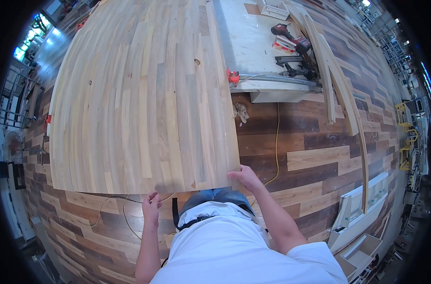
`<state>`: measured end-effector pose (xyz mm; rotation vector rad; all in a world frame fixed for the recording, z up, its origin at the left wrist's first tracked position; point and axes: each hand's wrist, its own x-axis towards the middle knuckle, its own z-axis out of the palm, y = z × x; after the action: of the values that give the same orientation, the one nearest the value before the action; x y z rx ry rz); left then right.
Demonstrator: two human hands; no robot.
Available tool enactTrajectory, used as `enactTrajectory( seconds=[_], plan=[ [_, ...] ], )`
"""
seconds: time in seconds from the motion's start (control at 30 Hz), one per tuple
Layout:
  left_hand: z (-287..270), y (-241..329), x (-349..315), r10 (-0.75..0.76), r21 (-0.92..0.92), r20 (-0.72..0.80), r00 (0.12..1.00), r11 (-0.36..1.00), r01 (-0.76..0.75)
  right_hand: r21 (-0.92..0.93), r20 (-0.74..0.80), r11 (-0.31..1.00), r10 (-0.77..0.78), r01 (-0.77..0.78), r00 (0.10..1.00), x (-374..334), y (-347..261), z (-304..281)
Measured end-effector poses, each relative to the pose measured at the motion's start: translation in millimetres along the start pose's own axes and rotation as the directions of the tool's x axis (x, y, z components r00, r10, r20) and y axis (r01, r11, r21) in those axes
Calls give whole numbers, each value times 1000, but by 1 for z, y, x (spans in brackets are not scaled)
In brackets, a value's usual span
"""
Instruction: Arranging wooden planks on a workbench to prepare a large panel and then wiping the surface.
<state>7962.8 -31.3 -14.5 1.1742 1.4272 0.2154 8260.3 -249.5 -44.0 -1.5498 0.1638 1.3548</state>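
A wide panel of glued wooden strips (pixel 130 104) stretches away in front of me, pale with a few dark knots. At its near right corner my right hand (pixel 246 178) grips the edge, thumb on top and the other fingers hidden beneath. Just off the panel's near edge, left of my body, is my left hand (pixel 152 203) with its fingers curled together. Whether those fingers hold anything small is not clear. A red clamp (pixel 233 76) on a metal pipe meets the panel's right edge.
Right of the panel, a white tabletop (pixel 248 47) carries a cordless drill (pixel 281 31) and black tools (pixel 293 66). Long boards (pixel 336 71) lean beyond it. A yellow cord (pixel 278 142) crosses the plank floor. White drawer-like boxes (pixel 359 253) stand at lower right.
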Motion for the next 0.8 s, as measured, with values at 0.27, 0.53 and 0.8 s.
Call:
enactTrajectory(
  seconds=[0.27, 0.53, 0.8],
  plan=[
    [-3, 0, 3, 2, 7, 46, 999, 1000, -2, 32, 44, 998, -46, 45, 998, 8, 12, -7],
    [-5, -9, 10, 1, -11, 46, 999, 1000, -1, 190, 124, 982, -15, -9, 992, 8, 18, -12],
    [-6, -13, 13, 28, 6, 60, 998, 1000, -29, -220, -64, 969, -132, 115, 989, -6, 5, -3]
  ],
)
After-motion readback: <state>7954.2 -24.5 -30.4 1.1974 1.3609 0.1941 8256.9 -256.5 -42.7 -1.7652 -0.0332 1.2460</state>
